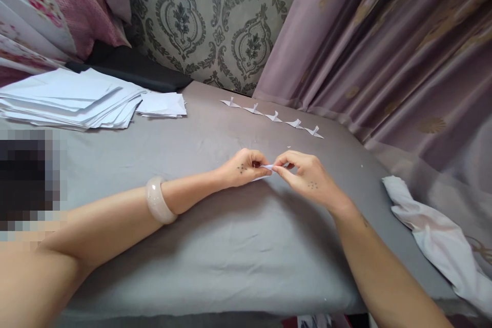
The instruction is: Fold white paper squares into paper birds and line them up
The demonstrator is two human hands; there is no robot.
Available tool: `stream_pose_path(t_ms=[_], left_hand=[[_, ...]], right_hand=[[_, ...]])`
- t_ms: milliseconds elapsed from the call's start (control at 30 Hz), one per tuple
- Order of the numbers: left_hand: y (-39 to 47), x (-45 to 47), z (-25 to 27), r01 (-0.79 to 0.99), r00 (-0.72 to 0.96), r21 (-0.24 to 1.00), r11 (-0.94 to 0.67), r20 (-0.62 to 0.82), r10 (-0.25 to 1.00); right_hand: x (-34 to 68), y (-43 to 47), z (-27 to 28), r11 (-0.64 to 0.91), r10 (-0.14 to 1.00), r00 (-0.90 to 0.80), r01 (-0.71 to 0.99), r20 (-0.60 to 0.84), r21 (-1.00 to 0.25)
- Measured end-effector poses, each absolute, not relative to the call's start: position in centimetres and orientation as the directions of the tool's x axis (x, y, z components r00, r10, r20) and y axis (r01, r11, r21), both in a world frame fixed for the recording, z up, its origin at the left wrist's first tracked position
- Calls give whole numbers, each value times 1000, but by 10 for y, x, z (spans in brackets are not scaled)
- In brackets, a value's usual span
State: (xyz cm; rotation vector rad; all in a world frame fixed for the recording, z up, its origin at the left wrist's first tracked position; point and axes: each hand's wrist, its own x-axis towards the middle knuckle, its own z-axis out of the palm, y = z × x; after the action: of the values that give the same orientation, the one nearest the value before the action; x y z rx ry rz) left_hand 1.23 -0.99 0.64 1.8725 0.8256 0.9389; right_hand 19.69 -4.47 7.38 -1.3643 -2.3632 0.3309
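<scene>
Between my two hands is a small piece of folded white paper (262, 178), mostly hidden by the fingers. My left hand (246, 168) pinches it from the left, thumb and fingers closed on it. From the right, my right hand (305, 170) grips the paper's tip between thumb and forefinger. Both hands are just above the grey cloth surface (215, 246). Beyond them, a slanting row of several small folded white paper shapes (274, 117) stands on the cloth, each with an upright tab and pointed ends.
A large pile of white paper sheets (69, 100) lies at the back left, beside a smaller stack of paper (163, 104). Behind the piles is a black cloth (134, 67). A crumpled white cloth (434, 236) lies at the right. Purple curtains (369, 36) hang along the right side.
</scene>
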Motion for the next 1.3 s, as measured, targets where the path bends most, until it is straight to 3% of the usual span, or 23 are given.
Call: stream_pose_path(t_ms=[200,367,533,800,1100,1200,1300], left_hand=[[-9,11,9,157,520,930,-332,208,828],[-9,10,9,165,522,941,-296,171,835],[-10,11,10,168,508,946,-278,159,846],[-6,10,9,152,493,953,-263,157,856],[-4,10,7,77,484,979,-190,130,865],[-5,9,10,50,455,996,-72,41,889],[-5,7,12,-46,407,993,106,-79,910]], right_hand=[[196,-40,77,304,948,-306,792,87,-529],[202,-33,82,371,906,-422,747,38,-552],[205,-33,86,444,877,-474,729,84,-521],[204,-28,81,271,937,-348,742,-8,-613],[202,-18,77,247,932,-362,560,34,-791],[201,-13,76,216,937,-347,476,44,-853],[201,-8,69,126,972,-226,279,62,-952]])
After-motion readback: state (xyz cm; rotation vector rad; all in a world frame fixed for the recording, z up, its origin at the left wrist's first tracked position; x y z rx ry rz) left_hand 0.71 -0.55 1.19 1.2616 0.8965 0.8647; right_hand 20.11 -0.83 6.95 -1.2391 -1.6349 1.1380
